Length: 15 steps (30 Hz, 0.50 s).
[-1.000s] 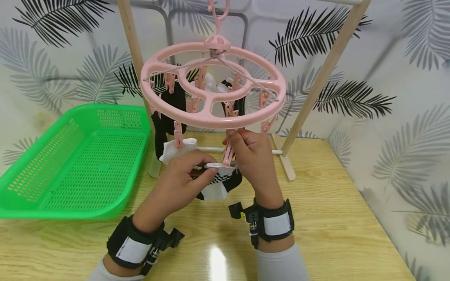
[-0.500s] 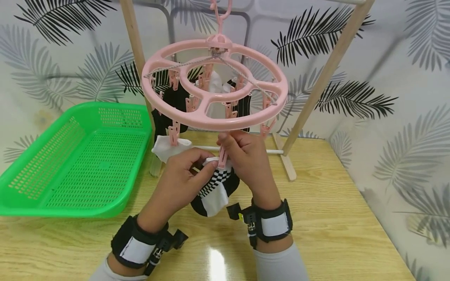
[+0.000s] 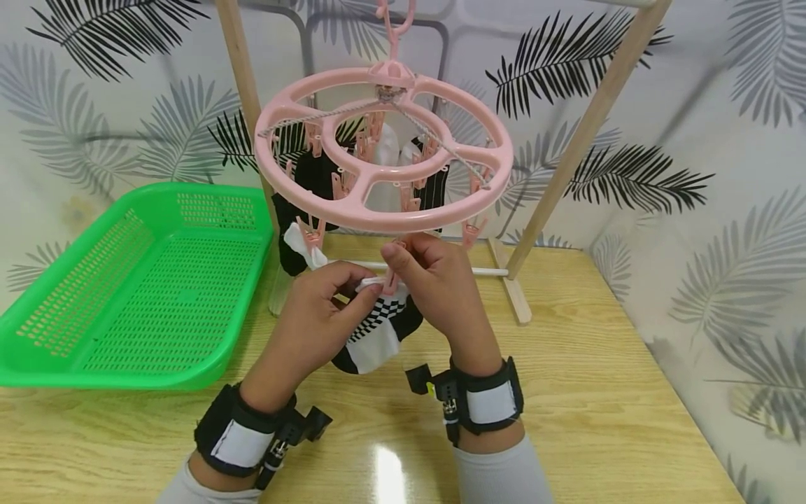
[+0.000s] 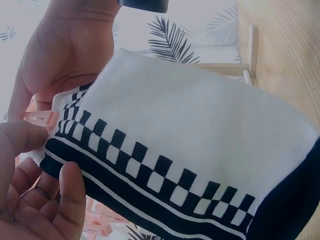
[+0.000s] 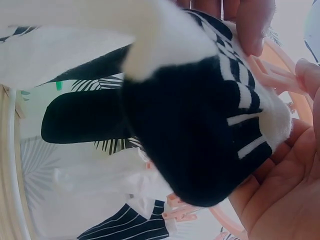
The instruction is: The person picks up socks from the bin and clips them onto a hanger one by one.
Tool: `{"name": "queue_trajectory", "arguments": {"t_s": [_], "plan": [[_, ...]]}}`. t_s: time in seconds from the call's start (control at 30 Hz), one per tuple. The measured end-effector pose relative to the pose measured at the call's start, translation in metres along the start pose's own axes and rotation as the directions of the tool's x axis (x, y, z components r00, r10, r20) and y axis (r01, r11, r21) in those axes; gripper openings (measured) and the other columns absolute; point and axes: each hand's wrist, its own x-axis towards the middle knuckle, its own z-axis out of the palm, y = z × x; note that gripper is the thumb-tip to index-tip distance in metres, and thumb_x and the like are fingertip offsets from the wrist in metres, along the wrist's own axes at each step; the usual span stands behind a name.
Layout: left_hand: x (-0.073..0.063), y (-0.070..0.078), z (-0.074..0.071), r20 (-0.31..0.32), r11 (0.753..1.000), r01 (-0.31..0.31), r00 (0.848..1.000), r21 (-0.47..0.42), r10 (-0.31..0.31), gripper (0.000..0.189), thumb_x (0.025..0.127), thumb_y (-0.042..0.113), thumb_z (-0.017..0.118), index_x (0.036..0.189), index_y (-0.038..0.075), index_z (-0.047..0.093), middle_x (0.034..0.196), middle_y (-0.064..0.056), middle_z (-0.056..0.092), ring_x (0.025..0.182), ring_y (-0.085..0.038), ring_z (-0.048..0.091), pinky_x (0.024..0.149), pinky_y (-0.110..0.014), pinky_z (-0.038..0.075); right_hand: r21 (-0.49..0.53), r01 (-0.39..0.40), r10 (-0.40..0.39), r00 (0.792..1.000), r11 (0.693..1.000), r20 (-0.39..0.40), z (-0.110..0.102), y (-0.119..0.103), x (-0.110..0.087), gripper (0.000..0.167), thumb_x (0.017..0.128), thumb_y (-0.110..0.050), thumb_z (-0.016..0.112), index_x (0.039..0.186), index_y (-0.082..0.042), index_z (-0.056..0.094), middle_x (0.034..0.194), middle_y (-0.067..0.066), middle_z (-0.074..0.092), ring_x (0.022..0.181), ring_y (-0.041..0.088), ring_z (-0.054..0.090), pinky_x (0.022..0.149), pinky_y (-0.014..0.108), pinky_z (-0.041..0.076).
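Observation:
A white ankle sock with a black-and-white checked band and black heel and toe hangs beneath the pink round clip hanger. My left hand pinches its white cuff between thumb and fingers. On the cuff's right part sits a pink clothespin, which my right hand holds by its upper end. In the left wrist view the sock stretches out sideways, its cuff by the pink clip. The right wrist view has the black part of the sock up close.
Other socks hang from the hanger, including a white one left of my hands and a black one behind. A green basket stands at the left. Wooden posts of a rack rise on both sides.
Both hands have shifted slightly left with the sock and clothespin. More of the checked sock shows below the hands than a second ago. The white sock at left has swung and turned.

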Motion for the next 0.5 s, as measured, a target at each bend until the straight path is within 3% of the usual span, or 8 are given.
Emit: {"name": "queue_trajectory", "arguments": {"t_s": [0.3, 0.4, 0.5], "plan": [[-0.0002, -0.0016, 0.0005, 0.01, 1.0, 0.025, 1.0, -0.007, -0.025, 0.012, 0.093, 0.012, 0.07, 0.104, 0.007, 0.073, 0.086, 0.001, 0.07, 0.077, -0.011, 0.062, 0.063, -0.03, 0.055, 0.002, 0.017, -0.017, 1.0, 1.0, -0.009, -0.0015, 0.0033, 0.0006, 0.065, 0.089, -0.069, 0.05, 0.085, -0.007, 0.067, 0.064, -0.002, 0.059, 0.052, 0.016, 0.047, 0.046, 0.032, 0.033], [-0.0006, -0.003, -0.0006, -0.003, 1.0, 0.028, 1.0, 0.0, -0.028, 0.014, 0.093, 0.01, 0.07, 0.105, 0.006, 0.073, 0.091, -0.001, 0.071, 0.081, -0.012, 0.065, 0.063, -0.033, 0.056, -0.009, 0.0, -0.001, 1.0, 1.0, -0.025, -0.0026, 0.0047, 0.0009, 0.065, 0.089, -0.069, 0.05, 0.097, -0.007, 0.069, 0.069, 0.0, 0.062, 0.059, 0.015, 0.053, 0.051, 0.032, 0.038], [-0.0009, -0.0053, -0.0017, -0.038, 1.0, 0.012, 0.999, 0.027, -0.011, 0.014, 0.092, 0.009, 0.07, 0.105, 0.005, 0.073, 0.094, -0.003, 0.071, 0.085, -0.014, 0.066, 0.063, -0.034, 0.056, -0.04, -0.055, 0.053, 0.998, 0.998, -0.045, -0.0059, 0.0046, 0.0007, 0.058, 0.092, -0.062, 0.055, 0.111, -0.009, 0.067, 0.083, 0.002, 0.067, 0.077, 0.014, 0.061, 0.063, 0.035, 0.047]]}}
